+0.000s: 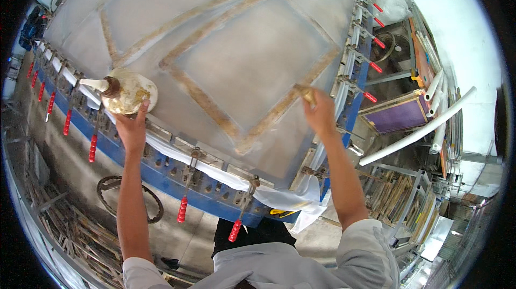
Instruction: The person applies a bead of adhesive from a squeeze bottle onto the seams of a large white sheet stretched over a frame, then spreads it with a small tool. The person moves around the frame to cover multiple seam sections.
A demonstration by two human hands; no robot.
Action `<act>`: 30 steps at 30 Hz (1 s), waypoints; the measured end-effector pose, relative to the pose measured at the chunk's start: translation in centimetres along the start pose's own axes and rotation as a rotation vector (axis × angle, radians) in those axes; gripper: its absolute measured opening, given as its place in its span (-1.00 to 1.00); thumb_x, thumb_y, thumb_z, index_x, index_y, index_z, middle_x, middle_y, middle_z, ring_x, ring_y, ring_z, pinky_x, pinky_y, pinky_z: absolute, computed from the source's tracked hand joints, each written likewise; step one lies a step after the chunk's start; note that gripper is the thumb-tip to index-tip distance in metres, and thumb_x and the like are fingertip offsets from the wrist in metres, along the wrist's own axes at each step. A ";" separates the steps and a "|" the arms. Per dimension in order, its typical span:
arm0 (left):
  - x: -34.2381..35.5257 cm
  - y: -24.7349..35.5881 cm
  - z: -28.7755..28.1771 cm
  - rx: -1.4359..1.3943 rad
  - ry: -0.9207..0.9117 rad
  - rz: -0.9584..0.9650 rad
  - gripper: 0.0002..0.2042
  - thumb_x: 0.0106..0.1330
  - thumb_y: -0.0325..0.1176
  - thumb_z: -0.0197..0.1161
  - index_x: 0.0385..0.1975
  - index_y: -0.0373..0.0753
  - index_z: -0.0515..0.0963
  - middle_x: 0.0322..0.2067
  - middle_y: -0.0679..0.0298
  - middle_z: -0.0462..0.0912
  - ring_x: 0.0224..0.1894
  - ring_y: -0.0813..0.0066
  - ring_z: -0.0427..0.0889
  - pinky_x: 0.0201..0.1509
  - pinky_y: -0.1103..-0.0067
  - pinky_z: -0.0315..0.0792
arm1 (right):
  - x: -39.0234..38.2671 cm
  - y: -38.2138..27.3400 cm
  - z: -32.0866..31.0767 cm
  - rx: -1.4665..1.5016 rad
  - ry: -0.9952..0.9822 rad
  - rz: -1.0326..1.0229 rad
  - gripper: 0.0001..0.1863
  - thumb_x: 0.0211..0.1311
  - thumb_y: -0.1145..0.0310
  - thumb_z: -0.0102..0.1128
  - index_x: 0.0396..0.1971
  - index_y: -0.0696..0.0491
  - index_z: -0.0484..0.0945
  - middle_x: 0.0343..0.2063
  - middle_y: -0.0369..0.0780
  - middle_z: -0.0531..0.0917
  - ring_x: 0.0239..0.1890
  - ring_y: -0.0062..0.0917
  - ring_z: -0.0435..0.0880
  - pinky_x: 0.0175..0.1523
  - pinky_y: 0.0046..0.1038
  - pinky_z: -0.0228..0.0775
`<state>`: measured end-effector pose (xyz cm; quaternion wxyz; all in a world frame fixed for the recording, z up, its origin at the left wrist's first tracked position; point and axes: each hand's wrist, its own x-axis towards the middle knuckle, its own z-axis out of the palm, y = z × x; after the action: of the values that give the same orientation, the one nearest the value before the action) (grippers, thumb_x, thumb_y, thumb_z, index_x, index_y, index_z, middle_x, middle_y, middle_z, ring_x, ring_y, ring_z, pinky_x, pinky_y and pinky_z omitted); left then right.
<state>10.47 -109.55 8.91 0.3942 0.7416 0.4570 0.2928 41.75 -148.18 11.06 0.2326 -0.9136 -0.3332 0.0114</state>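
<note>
My left hand is closed around the lower side of a stained whitish squeeze bottle. Its brown collar and white nozzle point left, and the bottle is tipped over the near-left edge of a stretched sheer mesh. In my right hand is a small brush, its handle mostly hidden by the fingers. The brush meets a brown smeared strip along the right side of a rectangular frame outline under the mesh. More frame outlines with brown strips show farther off.
A blue stretching table holds the mesh by metal clamps with red handles along its edges. White cloth hangs at the near corner. A black handwheel sits below. White pipes and a purple framed screen stand right.
</note>
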 end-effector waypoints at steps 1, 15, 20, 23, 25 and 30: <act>0.1 -0.2 0.0 -0.004 -0.014 -0.004 -0.07 0.22 -0.15 0.54 0.43 -0.39 0.06 0.24 -0.06 0.49 0.27 0.18 0.51 0.34 0.35 0.35 | 0.9 1.2 0.0 -0.040 0.010 0.011 -0.62 0.14 0.45 0.32 -0.01 0.15 0.59 -0.10 0.03 0.67 0.02 -0.05 0.61 0.14 -0.10 0.45; 0.6 0.9 0.6 -0.240 0.078 0.121 0.07 -0.10 -0.08 0.70 0.39 -0.30 0.17 0.25 0.02 0.42 0.30 0.08 0.44 0.36 0.28 0.34 | -12.9 -15.0 1.5 0.176 -0.244 0.101 -0.60 0.09 0.47 0.31 0.00 0.01 0.64 -0.17 -0.05 0.72 -0.07 -0.08 0.67 0.05 -0.15 0.53; 2.5 3.3 -1.4 -0.211 0.047 0.141 -0.14 -0.11 -0.19 0.69 0.23 -0.29 0.40 0.04 0.12 0.63 0.11 0.19 0.61 0.24 0.36 0.45 | -17.3 -16.3 -6.9 0.304 0.105 0.346 -0.75 0.16 0.33 0.41 -0.16 0.05 0.71 -0.24 -0.05 0.76 -0.20 -0.24 0.77 -0.07 -0.31 0.57; 4.1 3.0 -4.8 -0.293 0.081 0.131 -0.27 -0.07 -0.33 0.67 0.14 -0.36 0.44 0.01 0.12 0.63 -0.05 0.30 0.65 0.08 0.41 0.54 | -22.4 -14.7 -12.4 0.243 0.139 0.438 -0.77 0.18 0.40 0.41 -0.14 0.05 0.71 -0.26 -0.09 0.77 -0.21 -0.31 0.77 -0.06 -0.34 0.57; 1.6 9.8 -7.4 -0.630 0.049 0.193 -0.35 0.03 -0.42 0.61 0.12 -0.35 0.43 -0.02 0.19 0.62 -0.10 0.36 0.64 0.01 0.43 0.56 | -29.9 -10.5 -14.6 0.281 0.254 0.543 -0.75 0.16 0.47 0.43 -0.14 0.10 0.70 -0.24 -0.10 0.78 -0.15 -0.34 0.78 -0.02 -0.37 0.57; -4.0 10.5 -11.3 -0.659 0.101 0.169 -0.37 0.10 -0.38 0.56 0.17 -0.34 0.41 0.00 0.19 0.60 -0.04 0.38 0.61 0.09 0.43 0.53 | -46.6 -8.5 -19.7 0.178 0.485 0.996 -0.67 0.21 0.53 0.34 -0.01 0.20 0.67 -0.10 -0.10 0.77 -0.08 -0.36 0.74 0.07 -0.38 0.55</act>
<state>4.55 -112.51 23.43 0.5640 0.5942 0.2936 0.4926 3.88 -179.30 26.03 0.3452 -0.9140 0.2038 -0.0627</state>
